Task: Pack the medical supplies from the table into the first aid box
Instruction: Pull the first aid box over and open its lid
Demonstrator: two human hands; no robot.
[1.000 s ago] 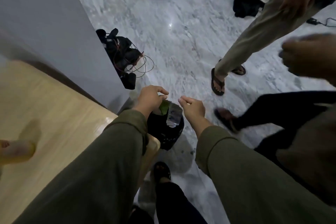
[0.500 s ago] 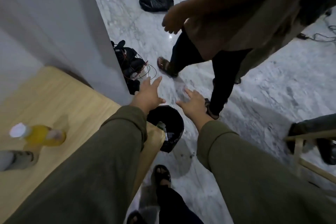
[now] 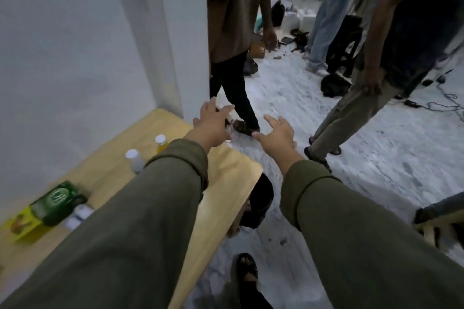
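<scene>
My left hand and my right hand reach forward past the table's far right corner, fingers spread, holding nothing. On the wooden table to the left stand a white-capped yellow bottle and a white bottle. Further left lie a dark green box with a white emblem, a yellow packet and small white items. My left sleeve hides part of the tabletop.
A black bin sits on the marble floor under the table's right edge. A white wall runs behind the table. Several people stand close ahead, one in black trousers right beyond my hands. Bags and cables litter the floor further back.
My view has swung up and left, bringing the bottles and green box into sight. Both hands, closed over the bin a second ago, are open and raised. The person ahead has stepped further away.
</scene>
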